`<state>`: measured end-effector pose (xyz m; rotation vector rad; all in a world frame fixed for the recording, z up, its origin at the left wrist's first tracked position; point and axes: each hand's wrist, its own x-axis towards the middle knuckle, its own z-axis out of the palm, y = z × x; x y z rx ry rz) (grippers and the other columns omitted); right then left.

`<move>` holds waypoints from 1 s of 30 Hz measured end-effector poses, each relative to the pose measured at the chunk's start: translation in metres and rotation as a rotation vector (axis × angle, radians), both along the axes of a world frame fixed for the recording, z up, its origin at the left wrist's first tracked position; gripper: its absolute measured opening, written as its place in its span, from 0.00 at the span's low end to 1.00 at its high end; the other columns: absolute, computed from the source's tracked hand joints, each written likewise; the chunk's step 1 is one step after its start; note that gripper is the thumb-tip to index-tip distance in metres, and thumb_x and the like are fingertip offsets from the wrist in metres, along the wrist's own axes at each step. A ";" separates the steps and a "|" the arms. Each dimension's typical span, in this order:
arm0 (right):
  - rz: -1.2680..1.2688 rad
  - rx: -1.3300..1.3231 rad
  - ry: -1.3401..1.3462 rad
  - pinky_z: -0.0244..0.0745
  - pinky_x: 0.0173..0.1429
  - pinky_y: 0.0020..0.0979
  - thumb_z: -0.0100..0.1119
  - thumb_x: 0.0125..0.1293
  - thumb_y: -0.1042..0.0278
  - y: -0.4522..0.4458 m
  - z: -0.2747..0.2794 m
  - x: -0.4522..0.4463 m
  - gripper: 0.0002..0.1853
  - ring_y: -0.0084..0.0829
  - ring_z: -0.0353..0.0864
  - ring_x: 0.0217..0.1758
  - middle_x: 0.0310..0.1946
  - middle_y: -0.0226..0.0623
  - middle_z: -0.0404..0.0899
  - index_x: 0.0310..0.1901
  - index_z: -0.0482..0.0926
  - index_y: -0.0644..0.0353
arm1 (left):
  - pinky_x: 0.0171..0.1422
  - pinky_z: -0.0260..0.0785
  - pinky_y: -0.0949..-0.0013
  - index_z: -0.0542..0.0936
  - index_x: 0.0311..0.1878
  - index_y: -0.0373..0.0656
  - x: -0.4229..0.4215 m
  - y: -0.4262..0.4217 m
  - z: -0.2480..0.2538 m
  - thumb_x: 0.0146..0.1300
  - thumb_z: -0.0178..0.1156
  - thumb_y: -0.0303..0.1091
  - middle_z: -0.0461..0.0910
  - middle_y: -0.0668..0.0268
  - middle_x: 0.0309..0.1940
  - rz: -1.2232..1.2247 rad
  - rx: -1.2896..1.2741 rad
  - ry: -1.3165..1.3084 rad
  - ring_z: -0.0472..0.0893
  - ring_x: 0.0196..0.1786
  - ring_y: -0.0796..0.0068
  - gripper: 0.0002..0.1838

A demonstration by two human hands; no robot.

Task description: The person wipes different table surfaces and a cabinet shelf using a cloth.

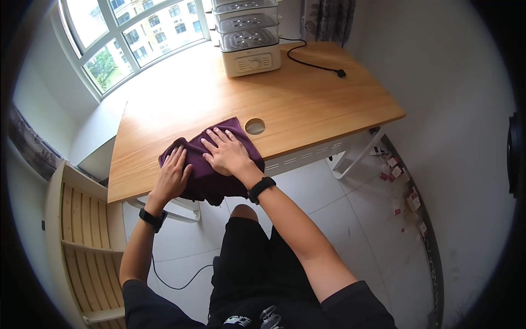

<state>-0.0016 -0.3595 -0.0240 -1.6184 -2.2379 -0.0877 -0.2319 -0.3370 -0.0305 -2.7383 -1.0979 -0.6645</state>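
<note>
A dark purple cloth (211, 174) lies on the near edge of the wooden table (329, 93), part of it drooping over the side. My left hand (172, 174) rests on the cloth's left part, fingers stretched forward. Flat on its upper right part is my right hand (227, 153), with the fingers spread. Both palms face down, and neither hand grips the fabric. Just right of the cloth is a round hole (255, 126) in the tabletop.
A tiered steamer (252, 60) stands at the table's back, its black cord and plug (341, 72) lying to the right. A slatted wooden shelf (87, 219) is at the left. Small red-and-white packets (395, 171) litter the floor along the right wall.
</note>
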 end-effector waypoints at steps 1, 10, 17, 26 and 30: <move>-0.001 -0.003 0.007 0.41 0.83 0.43 0.38 0.76 0.45 0.003 0.001 0.002 0.30 0.38 0.48 0.82 0.78 0.41 0.54 0.74 0.64 0.50 | 0.81 0.48 0.51 0.65 0.70 0.26 0.012 0.003 0.005 0.74 0.50 0.40 0.63 0.39 0.71 0.030 -0.058 0.022 0.59 0.76 0.43 0.30; -0.116 0.041 0.098 0.39 0.83 0.46 0.40 0.75 0.51 0.030 0.002 0.045 0.27 0.38 0.50 0.82 0.77 0.39 0.57 0.71 0.68 0.50 | 0.83 0.40 0.53 0.59 0.75 0.33 0.082 0.032 0.008 0.77 0.41 0.45 0.52 0.50 0.78 0.130 -0.109 0.082 0.49 0.81 0.54 0.31; -0.130 0.085 0.094 0.38 0.83 0.52 0.40 0.75 0.52 0.032 0.006 0.060 0.27 0.40 0.52 0.81 0.76 0.42 0.59 0.70 0.70 0.51 | 0.83 0.40 0.56 0.58 0.76 0.36 0.096 0.042 0.016 0.76 0.41 0.48 0.52 0.54 0.79 0.127 -0.090 0.118 0.47 0.82 0.58 0.33; -0.126 0.364 0.135 0.56 0.76 0.51 0.49 0.72 0.56 0.036 0.002 0.064 0.21 0.48 0.66 0.72 0.65 0.50 0.72 0.58 0.78 0.60 | 0.82 0.40 0.50 0.58 0.76 0.38 0.100 0.061 0.008 0.75 0.40 0.51 0.50 0.54 0.79 0.112 -0.100 0.130 0.47 0.82 0.56 0.34; -0.139 0.456 0.106 0.64 0.70 0.47 0.55 0.68 0.59 0.034 0.005 0.062 0.15 0.46 0.73 0.64 0.54 0.49 0.78 0.46 0.80 0.62 | 0.82 0.41 0.48 0.60 0.76 0.40 0.100 0.055 0.007 0.74 0.41 0.53 0.51 0.53 0.79 0.138 -0.084 0.091 0.48 0.82 0.53 0.34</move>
